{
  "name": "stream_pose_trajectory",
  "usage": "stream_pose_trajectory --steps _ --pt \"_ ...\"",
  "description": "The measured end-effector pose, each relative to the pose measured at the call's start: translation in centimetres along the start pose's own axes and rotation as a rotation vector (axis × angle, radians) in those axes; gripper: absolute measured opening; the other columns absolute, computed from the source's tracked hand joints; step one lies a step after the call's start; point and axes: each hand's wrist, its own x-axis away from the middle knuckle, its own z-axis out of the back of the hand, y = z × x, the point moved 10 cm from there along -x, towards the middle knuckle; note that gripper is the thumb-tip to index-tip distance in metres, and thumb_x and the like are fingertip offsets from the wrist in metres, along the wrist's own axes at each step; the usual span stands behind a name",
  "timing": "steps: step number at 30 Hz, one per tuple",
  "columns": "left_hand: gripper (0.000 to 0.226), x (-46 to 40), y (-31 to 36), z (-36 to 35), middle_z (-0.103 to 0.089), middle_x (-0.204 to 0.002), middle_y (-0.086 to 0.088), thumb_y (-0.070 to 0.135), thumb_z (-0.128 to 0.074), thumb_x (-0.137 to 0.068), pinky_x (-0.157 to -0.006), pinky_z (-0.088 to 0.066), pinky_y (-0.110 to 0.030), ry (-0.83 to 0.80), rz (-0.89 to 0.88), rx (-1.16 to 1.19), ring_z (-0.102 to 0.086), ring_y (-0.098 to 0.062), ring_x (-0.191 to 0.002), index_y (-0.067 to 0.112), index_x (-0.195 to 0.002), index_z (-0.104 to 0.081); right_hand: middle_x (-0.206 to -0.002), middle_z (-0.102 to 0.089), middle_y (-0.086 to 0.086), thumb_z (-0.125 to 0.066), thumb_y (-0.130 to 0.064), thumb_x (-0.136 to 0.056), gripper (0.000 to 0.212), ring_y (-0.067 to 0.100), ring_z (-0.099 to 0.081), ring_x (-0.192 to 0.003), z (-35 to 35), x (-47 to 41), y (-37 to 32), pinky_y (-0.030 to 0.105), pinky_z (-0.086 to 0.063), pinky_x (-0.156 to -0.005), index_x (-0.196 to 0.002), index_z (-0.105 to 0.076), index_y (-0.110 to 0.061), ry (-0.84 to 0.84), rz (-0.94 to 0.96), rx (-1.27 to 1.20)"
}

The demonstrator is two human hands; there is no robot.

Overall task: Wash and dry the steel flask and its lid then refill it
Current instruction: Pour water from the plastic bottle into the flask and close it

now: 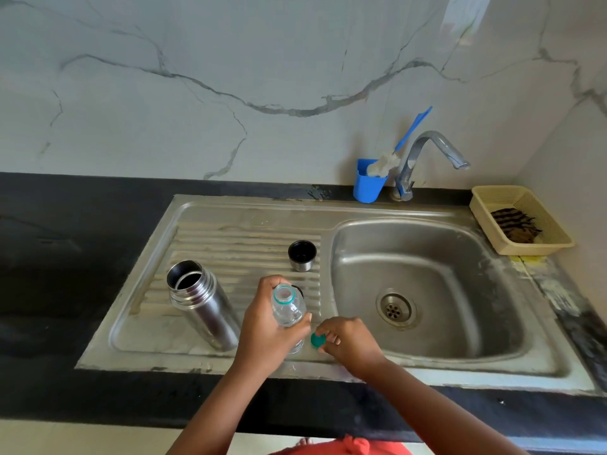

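Blue cup (368, 185) at the back of the counter (65, 257), white brush (384, 164) with blue handle standing in it, tap (427, 159) just beside it. Yellow basket (486, 205) right of the sink (427, 290) holds a dark striped cloth (514, 224). Marble-pattern wall (230, 77) behind.
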Motion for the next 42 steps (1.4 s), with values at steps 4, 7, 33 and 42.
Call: stream_pose_trajectory --steps 4,7,33,42 --pt "0.052 0.0 -0.2 0.1 -0.063 -0.093 0.014 0.013 -0.081 -0.065 -0.073 -0.051 -0.019 0.015 -0.005 0.046 -0.066 -0.011 -0.083 0.026 -0.105 -0.049 -0.121 -0.063 -0.008 -0.089 -0.023 -0.068 0.061 0.005 -0.058 -0.091 0.7 -0.2 -0.5 0.002 -0.038 -0.074 -0.123 -0.064 -0.025 -0.032 0.076 -0.076" --pt "0.055 0.1 -0.7 0.0 -0.062 -0.094 0.014 0.024 -0.081 -0.066 -0.077 -0.052 -0.024 0.022 -0.006 0.035 -0.065 -0.011 -0.088 0.032 -0.108 -0.048 -0.134 -0.051 -0.018 -0.094 -0.031 -0.059 0.095 0.002 -0.052 -0.116 1.0 0.0 -2.5 0.010 -0.043 -0.093 -0.140 -0.044 -0.036 -0.124 0.109 -0.237" --pt "0.082 0.9 -4.5 12.0 -0.062 -0.112 0.021 0.017 -0.093 -0.062 -0.081 -0.045 -0.014 0.289 0.247 0.050 -0.057 0.018 -0.096 0.035 -0.128 -0.047 -0.107 -0.069 -0.008 -0.084 0.001 -0.070 0.067 -0.003 -0.067 -0.095 0.1 -0.1 -7.6 0.010 -0.050 -0.077 -0.122 -0.052 -0.025 -0.024 0.035 -0.666" --pt "0.076 0.0 -1.5 9.2 -0.067 -0.105 0.025 0.020 -0.095 -0.059 -0.079 -0.051 -0.013 0.170 0.120 0.062 -0.065 0.004 -0.098 0.040 -0.118 -0.052 -0.114 -0.071 -0.001 -0.085 -0.005 -0.068 0.071 0.012 -0.068 -0.105 7.7 0.6 -9.3 0.029 -0.053 -0.093 -0.129 -0.052 -0.021 0.035 0.125 -0.615"
